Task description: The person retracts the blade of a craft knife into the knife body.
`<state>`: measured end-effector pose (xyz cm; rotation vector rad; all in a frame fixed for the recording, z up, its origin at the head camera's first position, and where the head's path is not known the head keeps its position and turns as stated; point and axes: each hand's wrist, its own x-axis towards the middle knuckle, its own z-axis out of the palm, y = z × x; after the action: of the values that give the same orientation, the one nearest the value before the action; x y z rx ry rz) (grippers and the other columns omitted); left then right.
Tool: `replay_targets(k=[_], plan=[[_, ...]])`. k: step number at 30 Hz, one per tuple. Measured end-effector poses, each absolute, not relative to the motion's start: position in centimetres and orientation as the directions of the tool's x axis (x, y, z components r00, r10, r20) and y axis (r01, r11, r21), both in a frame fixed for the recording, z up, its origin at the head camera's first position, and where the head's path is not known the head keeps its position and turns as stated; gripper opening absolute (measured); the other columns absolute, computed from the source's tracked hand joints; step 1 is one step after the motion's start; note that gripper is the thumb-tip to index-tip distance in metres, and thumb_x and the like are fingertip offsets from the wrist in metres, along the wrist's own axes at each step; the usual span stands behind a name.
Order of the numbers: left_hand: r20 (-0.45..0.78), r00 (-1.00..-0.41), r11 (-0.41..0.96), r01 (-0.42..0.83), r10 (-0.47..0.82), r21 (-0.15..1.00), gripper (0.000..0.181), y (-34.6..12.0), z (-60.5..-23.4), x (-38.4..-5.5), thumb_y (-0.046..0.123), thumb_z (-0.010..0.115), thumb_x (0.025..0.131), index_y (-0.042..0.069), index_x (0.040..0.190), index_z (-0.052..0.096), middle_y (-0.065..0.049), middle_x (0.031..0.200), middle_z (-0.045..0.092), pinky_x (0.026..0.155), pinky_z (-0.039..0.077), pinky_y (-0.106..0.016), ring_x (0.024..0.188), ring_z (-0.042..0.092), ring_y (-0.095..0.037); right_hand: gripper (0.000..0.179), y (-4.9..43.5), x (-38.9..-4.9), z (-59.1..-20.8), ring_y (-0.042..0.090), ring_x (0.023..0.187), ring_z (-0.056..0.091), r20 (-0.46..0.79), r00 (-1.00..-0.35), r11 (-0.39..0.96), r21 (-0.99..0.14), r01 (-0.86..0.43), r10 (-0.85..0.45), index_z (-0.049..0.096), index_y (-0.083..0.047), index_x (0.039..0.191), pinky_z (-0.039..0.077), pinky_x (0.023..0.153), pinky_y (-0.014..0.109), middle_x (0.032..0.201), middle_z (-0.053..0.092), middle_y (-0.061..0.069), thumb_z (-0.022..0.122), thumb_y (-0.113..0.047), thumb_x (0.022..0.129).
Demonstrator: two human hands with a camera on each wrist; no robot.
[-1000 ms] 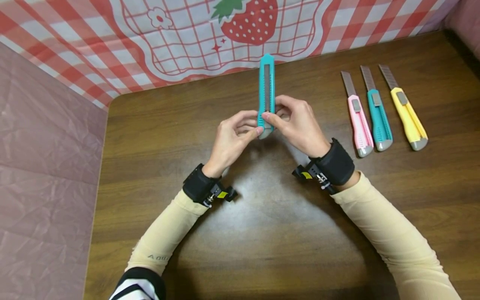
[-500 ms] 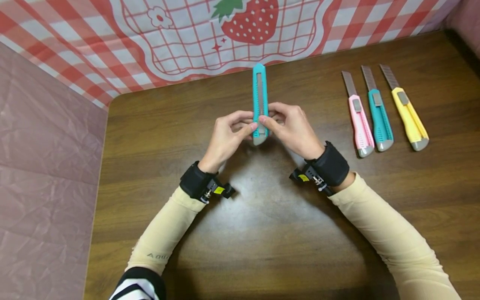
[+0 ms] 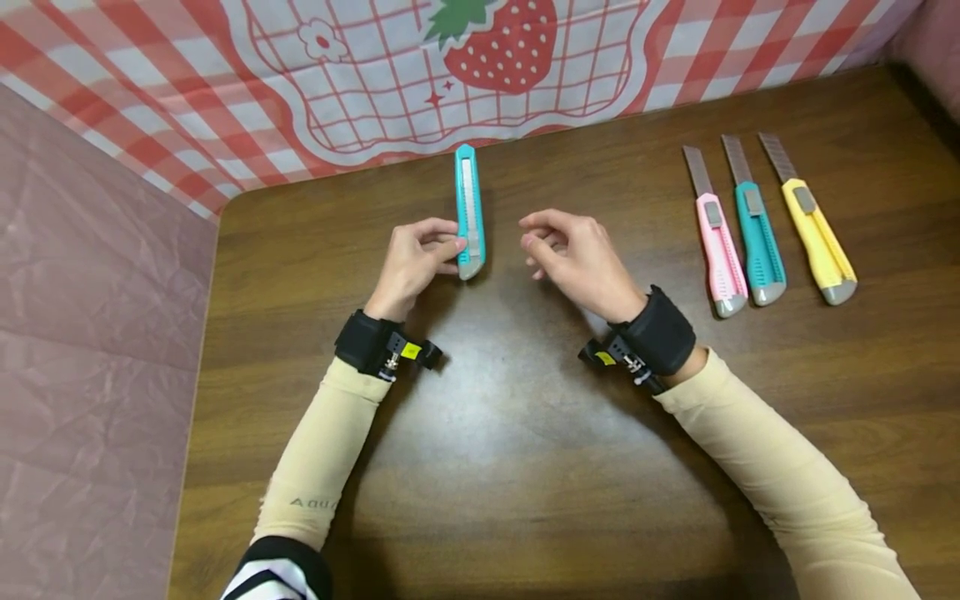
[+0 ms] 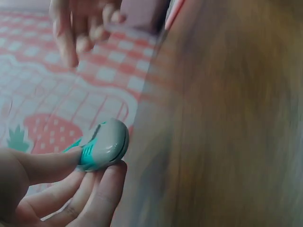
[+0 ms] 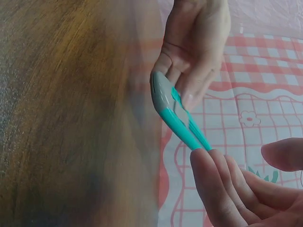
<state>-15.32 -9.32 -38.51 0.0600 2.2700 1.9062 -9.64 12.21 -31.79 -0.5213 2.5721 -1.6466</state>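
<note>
My left hand (image 3: 412, 260) pinches a teal utility knife (image 3: 470, 204) near its grey end, thumb on the front and fingers behind. The knife stands roughly upright in the head view, and no blade sticks out past its tip. In the left wrist view the grey end cap (image 4: 111, 142) points toward the camera. My right hand (image 3: 581, 257) is apart from the knife, to its right, fingers loosely bent with nothing between them. From the right wrist the knife (image 5: 180, 127) shows beyond my right fingertips, its grey end at the left hand.
On the right of the brown wooden table (image 3: 525, 467) lie a pink utility knife (image 3: 722, 250), a darker teal one (image 3: 761, 237) and a yellow one (image 3: 819, 237), side by side with blades out. Behind hangs a red-and-white checked cloth (image 3: 375, 83) with a strawberry print.
Both hands held the knife and lowered it slightly leftward. My right hand has since let go, and my left hand has carried the knife farther left.
</note>
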Motion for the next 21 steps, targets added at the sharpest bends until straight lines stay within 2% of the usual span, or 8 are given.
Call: replay_targets(k=[1, 3, 6, 8, 13, 17, 21], plan=[[-0.117, -0.985, 0.182, -0.093, 0.127, 0.979, 0.021, -9.7, -38.6, -15.5, 0.002, 0.066, 0.084, -0.006, 0.103, 0.063, -0.015, 0.086, 0.064, 0.058, 0.06, -0.03, 0.07, 0.063, -0.023, 0.023, 12.2, -9.6, -31.7, 0.029, 0.069, 0.061, 0.14, -0.943, 0.38, -0.889, -0.254, -0.302, 0.055, 0.01, 0.114, 0.057, 0.06, 0.037, 0.087, 0.063, 0.02, 0.051, 0.002, 0.092], [-0.133, -0.986, 0.199, -0.111, 0.102, 0.974, 0.02, -10.5, -38.7, -15.8, 0.002, 0.066, 0.084, -0.006, 0.102, 0.063, -0.014, 0.084, 0.064, 0.057, 0.06, -0.029, 0.069, 0.062, -0.022, 0.022, 12.1, -9.5, -31.7, 0.029, 0.067, 0.061, 0.139, -0.943, 0.382, -0.889, -0.254, -0.304, 0.056, 0.009, 0.113, 0.056, 0.06, 0.038, 0.086, 0.063, 0.019, 0.051, 0.002, 0.092], [-0.159, -0.983, 0.246, -0.133, 0.088, 0.96, 0.02, -11.6, -38.6, -16.2, 0.002, 0.067, 0.084, -0.007, 0.101, 0.063, -0.013, 0.083, 0.064, 0.057, 0.06, -0.029, 0.068, 0.063, -0.021, 0.021, 12.0, -9.5, -31.7, 0.028, 0.067, 0.061, 0.139, -0.941, 0.388, -0.885, -0.258, -0.309, 0.057, 0.008, 0.111, 0.055, 0.057, 0.028, 0.086, 0.063, 0.018, 0.052, 0.001, 0.092], [-0.182, -0.979, 0.299, -0.148, 0.089, 0.943, 0.019, -12.1, -38.5, -16.4, 0.004, 0.067, 0.084, -0.006, 0.1, 0.064, -0.013, 0.082, 0.064, 0.058, 0.06, -0.029, 0.068, 0.063, -0.021, 0.021, 12.2, -9.8, -32.3, 0.028, 0.068, 0.061, 0.139, -0.939, 0.394, -0.881, -0.263, -0.315, 0.057, 0.007, 0.111, 0.054, 0.056, 0.026, 0.086, 0.063, 0.018, 0.051, 0.001, 0.092], [-0.229, -0.969, 0.4, -0.176, 0.089, 0.9, 0.018, -13.4, -38.3, -16.7, 0.007, 0.066, 0.085, -0.005, 0.098, 0.064, -0.013, 0.082, 0.063, 0.059, 0.06, -0.029, 0.068, 0.063, -0.023, 0.021, 12.7, -11.0, -35.0, 0.023, 0.068, 0.06, 0.142, -0.93, 0.374, -0.887, -0.271, -0.338, 0.058, 0.001, 0.113, 0.056, 0.058, 0.04, 0.088, 0.063, 0.016, 0.053, -0.006, 0.094], [-0.255, -0.964, 0.434, -0.195, 0.083, 0.88, 0.019, -14.3, -38.1, -16.7, 0.008, 0.066, 0.086, -0.006, 0.099, 0.064, -0.014, 0.084, 0.063, 0.059, 0.06, -0.028, 0.069, 0.064, -0.023, 0.022, 12.9, -11.4, -36.0, 0.021, 0.069, 0.06, 0.135, -0.923, 0.363, -0.891, -0.272, -0.361, 0.058, -0.003, 0.114, 0.056, 0.06, 0.042, 0.09, 0.063, 0.015, 0.053, -0.012, 0.095], [-0.257, -0.963, 0.482, -0.188, 0.081, 0.856, 0.019, -14.9, -38.0, -16.8, 0.009, 0.066, 0.086, -0.006, 0.098, 0.065, -0.016, 0.085, 0.065, 0.059, 0.06, -0.027, 0.069, 0.064, -0.022, 0.021, 12.9, -11.1, -35.6, 0.021, 0.07, 0.059, 0.125, -0.922, 0.37, -0.89, -0.268, -0.367, 0.059, -0.002, 0.113, 0.056, 0.06, 0.042, 0.09, 0.062, 0.015, 0.052, -0.011, 0.095]])
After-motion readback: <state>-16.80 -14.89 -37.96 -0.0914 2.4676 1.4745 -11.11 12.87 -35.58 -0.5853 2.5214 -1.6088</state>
